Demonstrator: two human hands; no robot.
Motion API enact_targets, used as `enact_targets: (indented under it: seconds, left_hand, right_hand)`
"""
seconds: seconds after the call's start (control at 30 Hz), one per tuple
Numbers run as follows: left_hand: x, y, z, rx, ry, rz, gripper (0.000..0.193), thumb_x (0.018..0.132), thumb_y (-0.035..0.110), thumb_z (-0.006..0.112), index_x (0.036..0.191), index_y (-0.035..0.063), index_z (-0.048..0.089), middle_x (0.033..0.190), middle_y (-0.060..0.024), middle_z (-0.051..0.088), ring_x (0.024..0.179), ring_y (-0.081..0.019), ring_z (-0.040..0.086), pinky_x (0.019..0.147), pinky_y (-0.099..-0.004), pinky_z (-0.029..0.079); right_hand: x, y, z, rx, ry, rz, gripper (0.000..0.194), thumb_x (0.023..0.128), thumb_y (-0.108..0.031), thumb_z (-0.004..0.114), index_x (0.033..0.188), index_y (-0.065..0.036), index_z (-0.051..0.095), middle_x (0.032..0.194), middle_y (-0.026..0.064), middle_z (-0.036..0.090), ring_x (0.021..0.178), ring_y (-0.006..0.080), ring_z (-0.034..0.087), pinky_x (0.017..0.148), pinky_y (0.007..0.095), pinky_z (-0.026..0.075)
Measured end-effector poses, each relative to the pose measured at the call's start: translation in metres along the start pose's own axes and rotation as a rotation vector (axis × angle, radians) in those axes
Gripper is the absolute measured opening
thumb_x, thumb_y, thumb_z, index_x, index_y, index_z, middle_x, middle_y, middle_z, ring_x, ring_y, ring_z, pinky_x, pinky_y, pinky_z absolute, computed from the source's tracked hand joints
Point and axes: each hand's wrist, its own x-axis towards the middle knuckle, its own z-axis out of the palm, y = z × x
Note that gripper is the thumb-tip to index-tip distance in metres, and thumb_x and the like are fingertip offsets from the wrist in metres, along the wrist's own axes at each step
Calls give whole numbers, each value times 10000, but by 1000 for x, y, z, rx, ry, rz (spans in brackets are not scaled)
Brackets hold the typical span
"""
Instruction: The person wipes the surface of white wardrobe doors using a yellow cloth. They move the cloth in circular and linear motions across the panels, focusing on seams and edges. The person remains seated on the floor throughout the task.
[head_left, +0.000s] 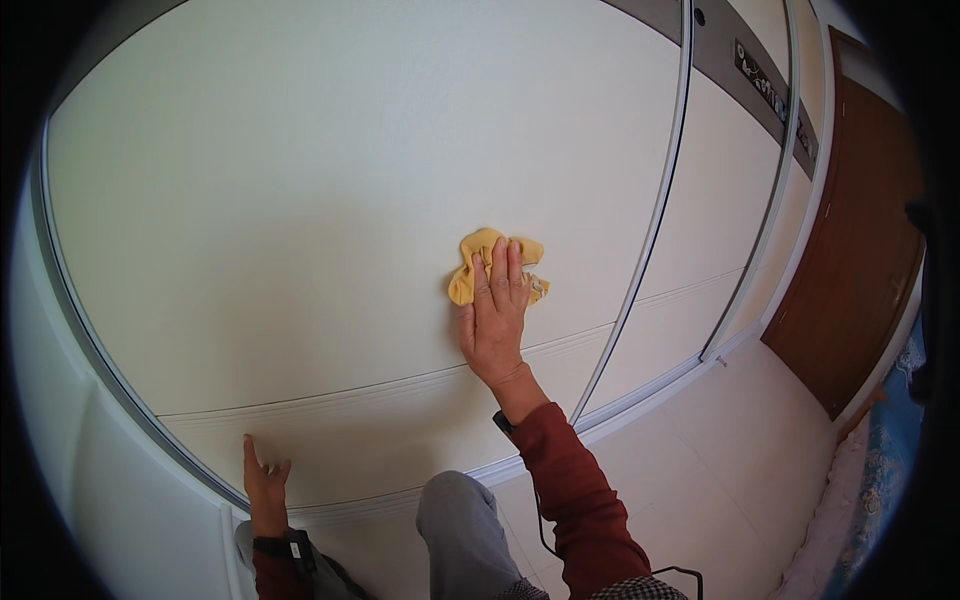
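A crumpled yellow cloth (475, 251) lies pressed flat against the large cream sliding wardrobe door (360, 150). My right hand (496, 315) is on top of it with the fingers stretched upward, and a patterned bit of the cloth shows at its right side. Low at the left, my left hand (265, 476) holds nothing, its fingers apart and one finger pointing up, near the grooved lower part of the door. Whether that fingertip touches the door I cannot tell.
A metal door frame strip (660, 225) stands right of the cloth, with another wardrobe panel (720, 195) beyond. Farther right are a brown wooden door (862, 225) and a blue patterned bed cover (885, 465). My knee (465, 517) is close to the bottom rail above the tiled floor (675, 480).
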Motion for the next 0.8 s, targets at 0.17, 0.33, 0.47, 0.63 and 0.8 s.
enact_targets:
  seconds: [0.17,0.33,0.47,0.63,0.8]
  left_hand:
    - [23,-28,-21,-273,109,-200,869,965,503,664,1612,154,201,1633,-133,214,1494,-426,243,1141,-513,383]
    - [37,-39,-27,-260,187,-257,995,938,536,681,1630,131,93,1633,-139,225,1495,-435,240,1104,-508,423]
    - [28,-40,-20,-198,160,-227,1007,963,519,643,1641,123,12,1636,-118,227,1491,-440,245,1088,-475,445]
    - [16,-35,-14,-191,135,-165,901,1021,440,568,1642,114,1,1614,-99,265,1493,-430,244,1084,-437,441]
    - [16,-27,-8,-244,199,-225,986,975,463,635,1640,98,6,1605,-128,277,1499,-429,218,1068,-475,431]
  right_hand:
    - [-158,-13,28,28,-298,-90,645,871,-120,669,1466,19,465,1579,342,308,1491,539,251,1095,738,249]
    - [-189,-10,35,25,-322,-24,551,900,18,537,1450,21,494,1592,297,342,1500,475,303,1114,687,297]
    - [-78,-20,29,-9,-203,-217,574,870,55,533,1443,19,505,1587,298,356,1493,474,318,1109,666,305]
    - [26,-58,25,25,-20,-258,567,875,33,548,1440,-12,536,1606,223,381,1514,396,321,1148,638,261]
    - [-46,-82,36,70,-306,-384,554,903,-170,634,1441,-68,554,1606,142,406,1505,302,349,1151,632,258]
